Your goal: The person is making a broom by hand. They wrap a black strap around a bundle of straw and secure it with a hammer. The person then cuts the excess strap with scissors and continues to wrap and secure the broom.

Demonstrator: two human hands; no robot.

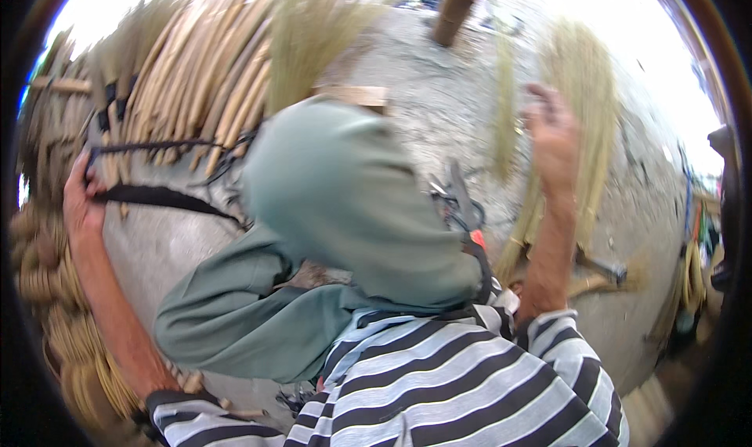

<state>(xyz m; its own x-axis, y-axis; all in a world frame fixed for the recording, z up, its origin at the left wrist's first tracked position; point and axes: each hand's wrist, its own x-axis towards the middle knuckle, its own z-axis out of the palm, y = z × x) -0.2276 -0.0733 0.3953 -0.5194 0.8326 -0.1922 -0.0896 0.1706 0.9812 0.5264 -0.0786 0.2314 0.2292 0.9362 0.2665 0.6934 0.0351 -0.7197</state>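
9 o'clock: left hand (81, 192), gripping black strap (157, 197), strap running toward centre | 10 o'clock: wooden handles (192, 71), pale, in row | 2 o'clock: right hand (554, 126), half-curled, blurred, cannot tell if holding; straw bundle (593, 95), upright in view, contact unclear

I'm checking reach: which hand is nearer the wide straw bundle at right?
Right. The right hand is raised before the straw bundle; the left hand, far left, holds a black strap.

rough grey floor (439, 79), thick brown post (458, 12) at top, glaring white light (654, 48) upper right, perhaps daylight
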